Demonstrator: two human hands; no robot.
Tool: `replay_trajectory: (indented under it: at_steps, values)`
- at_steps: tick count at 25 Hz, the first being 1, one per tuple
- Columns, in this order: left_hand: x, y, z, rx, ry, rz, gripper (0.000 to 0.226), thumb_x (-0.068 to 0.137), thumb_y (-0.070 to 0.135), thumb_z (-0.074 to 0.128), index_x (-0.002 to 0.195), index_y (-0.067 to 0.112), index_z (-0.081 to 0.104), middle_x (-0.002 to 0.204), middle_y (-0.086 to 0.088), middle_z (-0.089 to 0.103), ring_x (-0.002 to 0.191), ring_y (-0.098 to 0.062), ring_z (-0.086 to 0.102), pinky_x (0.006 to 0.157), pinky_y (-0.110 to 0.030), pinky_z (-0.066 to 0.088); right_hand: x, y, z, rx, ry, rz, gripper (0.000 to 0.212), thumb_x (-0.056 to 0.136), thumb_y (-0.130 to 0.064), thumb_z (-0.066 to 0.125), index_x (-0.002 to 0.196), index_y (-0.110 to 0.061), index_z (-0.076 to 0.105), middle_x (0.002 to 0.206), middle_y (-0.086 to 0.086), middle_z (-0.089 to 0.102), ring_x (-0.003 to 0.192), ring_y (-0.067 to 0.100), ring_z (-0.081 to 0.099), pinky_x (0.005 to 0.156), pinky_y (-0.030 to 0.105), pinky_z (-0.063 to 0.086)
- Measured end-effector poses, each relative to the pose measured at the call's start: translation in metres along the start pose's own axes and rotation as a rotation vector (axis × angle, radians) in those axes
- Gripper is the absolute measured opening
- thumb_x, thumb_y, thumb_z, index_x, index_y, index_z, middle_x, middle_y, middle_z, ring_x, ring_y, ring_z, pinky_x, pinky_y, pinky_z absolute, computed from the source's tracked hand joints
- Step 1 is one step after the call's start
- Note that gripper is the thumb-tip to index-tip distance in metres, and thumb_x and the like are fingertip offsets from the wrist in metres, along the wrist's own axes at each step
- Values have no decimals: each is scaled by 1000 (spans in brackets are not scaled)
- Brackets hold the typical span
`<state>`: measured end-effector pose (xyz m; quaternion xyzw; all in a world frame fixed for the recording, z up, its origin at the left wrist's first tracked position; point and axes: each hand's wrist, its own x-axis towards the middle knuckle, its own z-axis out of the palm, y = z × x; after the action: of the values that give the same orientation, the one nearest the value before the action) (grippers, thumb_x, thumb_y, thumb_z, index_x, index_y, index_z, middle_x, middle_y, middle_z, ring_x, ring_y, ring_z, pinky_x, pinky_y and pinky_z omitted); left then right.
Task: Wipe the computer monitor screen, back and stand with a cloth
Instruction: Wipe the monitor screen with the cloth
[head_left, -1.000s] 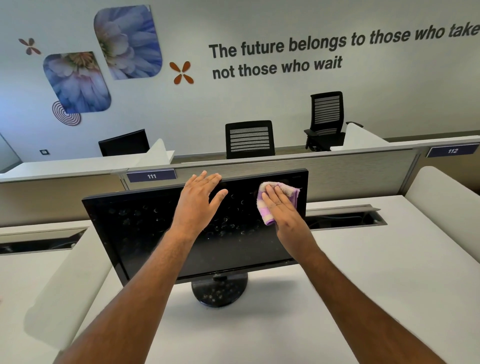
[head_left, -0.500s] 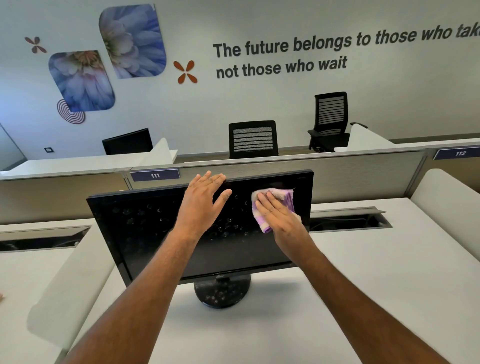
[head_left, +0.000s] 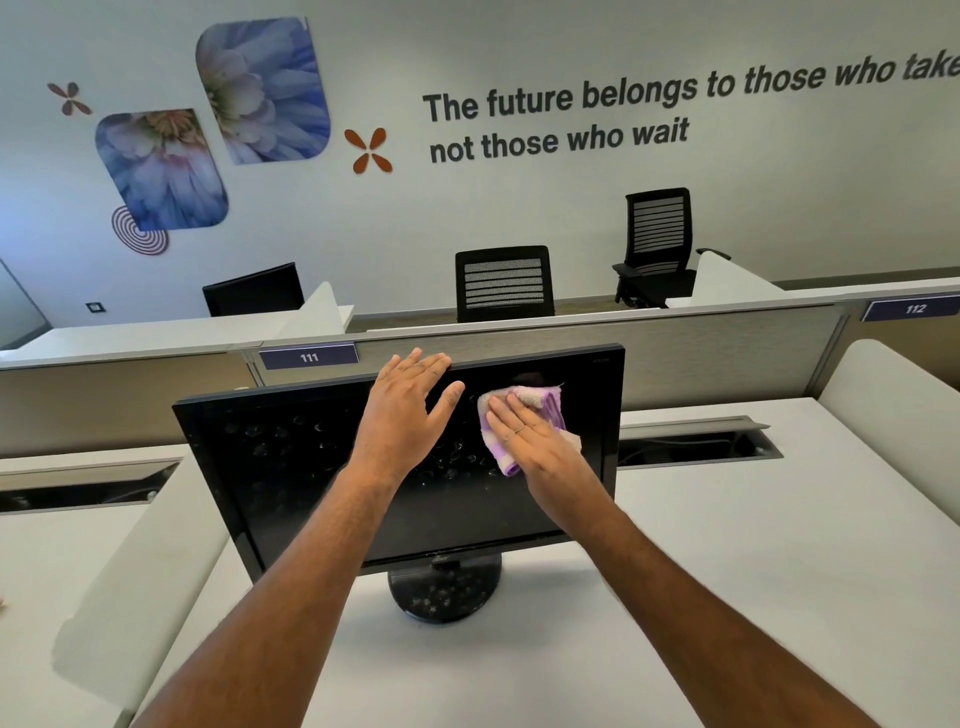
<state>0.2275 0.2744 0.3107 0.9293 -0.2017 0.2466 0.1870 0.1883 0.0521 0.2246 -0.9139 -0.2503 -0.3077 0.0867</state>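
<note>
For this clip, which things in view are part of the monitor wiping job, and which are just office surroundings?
Part of the job:
monitor
stand
cloth
left hand, flat at the monitor's top edge
right hand, flat on the cloth

Just surroundings:
desk
two office chairs
number plate 111
wall lettering
second monitor behind the divider

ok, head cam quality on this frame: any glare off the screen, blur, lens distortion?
Head view: sharp, no motion blur on the right hand or cloth. The monitor screen is dark, with small speckled highlights and no broad glare. Wide-angle bend shows in the wall lettering and partition. Soft even light; faint shadow by the stand.
</note>
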Motion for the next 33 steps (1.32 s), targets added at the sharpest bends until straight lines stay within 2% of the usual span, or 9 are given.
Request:
replay_trajectory:
  at_steps: [5, 9, 11, 16, 18, 21, 23, 28, 33]
  values:
    - [0, -3, 0, -35, -6, 5, 51, 110, 47, 42, 150, 19, 56, 152, 2, 57, 152, -12, 37, 129, -30, 13, -22, 9, 4, -26, -27, -59, 92, 76, 12, 78, 156, -8, 38, 162, 8, 38, 152, 21, 24, 122, 38, 18]
    - [1, -3, 1, -20, -12, -5, 53, 110, 49, 37, 150, 19, 56, 152, 2, 57, 152, -13, 38, 129, -31, 16, 16, 3, -15, 6, 36, -47, 85, 86, 14, 62, 159, -8, 24, 165, 10, 31, 155, 22, 25, 126, 38, 22]
    - [4, -5, 0, -16, -34, -4, 58, 108, 51, 32, 151, 20, 56, 153, 3, 57, 152, -13, 38, 128, -30, 15, 22, -8, -11, 18, 10, -64, 84, 85, 14, 60, 159, -7, 26, 165, 10, 31, 155, 22, 24, 126, 39, 23]
    - [1, -13, -10, 74, -109, 77, 59, 111, 50, 29, 160, 20, 41, 164, 4, 43, 156, -11, 29, 128, -27, 9, -4, -14, 0, -10, -34, -99, 91, 74, 6, 84, 154, -8, 41, 159, 8, 42, 149, 18, 28, 121, 36, 21]
    - [-5, -24, -16, 129, -118, 99, 65, 107, 50, 25, 161, 18, 38, 165, 1, 40, 156, -13, 30, 128, -29, 12, 3, -14, -6, -15, -12, -108, 84, 78, 9, 79, 153, -7, 43, 158, 9, 44, 150, 19, 31, 123, 35, 20]
    - [-19, -54, -31, 196, -56, 91, 68, 102, 47, 26, 155, 10, 48, 158, -6, 50, 151, -20, 42, 127, -37, 26, 29, -17, -17, -33, 22, -126, 80, 83, 14, 64, 156, -5, 37, 162, 10, 37, 152, 22, 32, 127, 35, 20]
    - [-32, -84, -46, 241, -10, 56, 65, 102, 44, 30, 151, 8, 53, 154, -9, 55, 148, -23, 46, 125, -40, 31, 33, -22, -16, -46, 9, -116, 83, 84, 13, 65, 158, -5, 33, 164, 10, 34, 153, 22, 31, 127, 36, 22]
    - [-52, -118, -62, 246, 25, 32, 58, 104, 39, 40, 155, 12, 48, 158, -5, 50, 152, -20, 39, 128, -41, 26, 9, -34, 7, 8, -32, -93, 83, 80, 7, 79, 154, -6, 43, 160, 9, 42, 149, 22, 39, 124, 35, 26]
    - [-52, -117, -59, 193, 31, 0, 58, 104, 40, 40, 156, 15, 47, 159, -3, 49, 153, -18, 36, 129, -39, 22, 50, -52, -7, 92, 71, -5, 69, 89, 7, 62, 154, -6, 43, 158, 8, 45, 149, 18, 38, 125, 36, 30]
